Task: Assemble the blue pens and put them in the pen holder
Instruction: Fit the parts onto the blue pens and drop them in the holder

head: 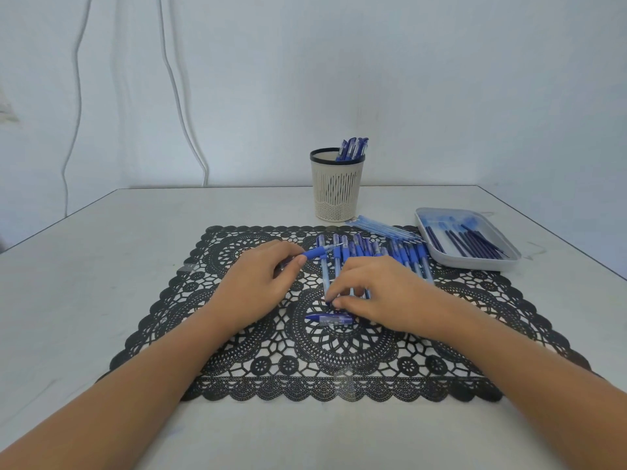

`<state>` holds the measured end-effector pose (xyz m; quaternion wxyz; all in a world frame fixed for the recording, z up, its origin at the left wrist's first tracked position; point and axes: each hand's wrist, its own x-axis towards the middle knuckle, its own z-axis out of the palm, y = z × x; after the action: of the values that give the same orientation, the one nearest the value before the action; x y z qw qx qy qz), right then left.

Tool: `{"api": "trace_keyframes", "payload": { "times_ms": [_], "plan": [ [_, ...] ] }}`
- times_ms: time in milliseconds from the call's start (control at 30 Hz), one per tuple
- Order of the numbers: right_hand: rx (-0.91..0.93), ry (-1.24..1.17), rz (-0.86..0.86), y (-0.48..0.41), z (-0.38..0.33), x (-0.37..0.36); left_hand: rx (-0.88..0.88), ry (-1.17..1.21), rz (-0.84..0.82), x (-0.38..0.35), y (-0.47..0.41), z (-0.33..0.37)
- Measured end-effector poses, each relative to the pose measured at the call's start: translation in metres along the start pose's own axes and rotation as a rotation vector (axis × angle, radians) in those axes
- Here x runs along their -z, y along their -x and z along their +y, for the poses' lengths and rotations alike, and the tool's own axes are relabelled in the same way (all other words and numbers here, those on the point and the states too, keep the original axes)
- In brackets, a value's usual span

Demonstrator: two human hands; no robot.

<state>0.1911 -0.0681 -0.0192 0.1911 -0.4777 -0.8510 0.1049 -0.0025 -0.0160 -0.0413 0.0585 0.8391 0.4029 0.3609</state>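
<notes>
The person is partway through building a blue pen. The left hand (258, 283) holds one pen (315, 253), fingers curled round it, its tip pointing right. The right hand (383, 293) lies on the row of pen parts (356, 251), and its fingers pinch a small dark piece (328, 302), maybe a cap; it is hard to see. A loose cap (330, 319) lies on the mat (271, 361) just below. Next, I think, a cap must be pushed onto the tip. Then the pen goes into the pen holder (336, 188) at the back, well apart from the hands. The black lacy mat lies on a white table (101, 266). The wall (475, 79) is pale, with white cords (174, 86) hanging down
</notes>
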Motion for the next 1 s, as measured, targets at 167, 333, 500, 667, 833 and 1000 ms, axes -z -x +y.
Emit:
{"api": "trace_keyframes", "payload": {
  "times_ms": [167, 333, 500, 667, 833, 1000],
  "plan": [
    [-0.199, -0.275, 0.279, -0.002, 0.007, 0.007, -0.001, 0.003, -0.011, 0.001, -0.001, 0.002],
    [-0.286, -0.465, 0.461, -0.004, 0.013, 0.010, -0.011, 0.009, -0.030, 0.001, 0.000, 0.003],
    [-0.281, -0.470, 0.455, -0.005, 0.014, 0.009, -0.036, 0.015, -0.034, 0.000, 0.000, 0.002],
    [-0.255, -0.497, 0.403, -0.006, 0.013, 0.008, -0.058, 0.021, -0.043, -0.002, 0.000, 0.003],
    [-0.218, -0.522, 0.350, -0.005, 0.010, 0.010, -0.093, 0.031, -0.033, -0.003, 0.000, 0.004],
    [-0.222, -0.440, 0.293, -0.003, 0.010, 0.011, -0.130, 0.008, -0.046, -0.004, 0.001, 0.003]
  ]
}}
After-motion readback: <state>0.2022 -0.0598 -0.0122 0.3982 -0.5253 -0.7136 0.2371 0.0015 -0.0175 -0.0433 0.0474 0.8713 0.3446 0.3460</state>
